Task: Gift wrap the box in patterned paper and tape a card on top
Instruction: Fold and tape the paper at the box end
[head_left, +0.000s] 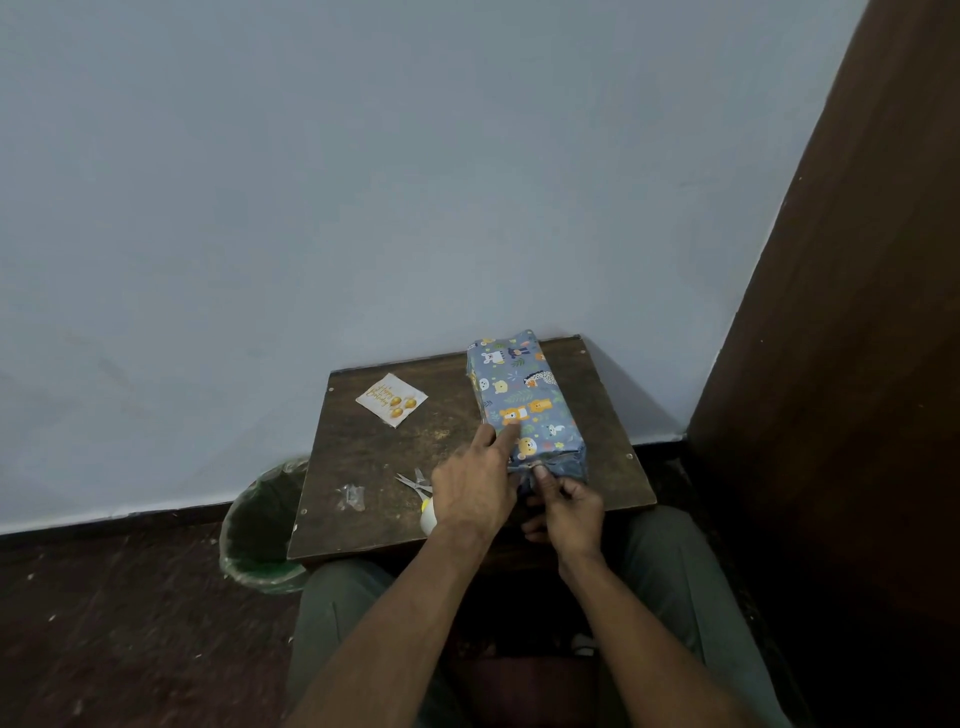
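Observation:
A box (524, 395) wrapped in blue paper with cartoon animals lies lengthwise on the right half of a small dark wooden table (395, 457). My left hand (475, 483) rests against the box's near left side, its forefinger stretched onto the top. At the near end of the box my right hand (563, 506) pinches the folded paper flap between thumb and fingers. A white "Happy Birthday" card (392, 399) with gold balloons lies flat at the table's far left, apart from the box.
Small scissors (414, 482) and a yellow-white tape roll (428, 517), partly hidden by my left wrist, lie near the front edge. A scrap of clear tape (351, 496) sits to their left. A green-lined bin (262, 527) stands left of the table. A dark wooden panel (841, 364) rises at right.

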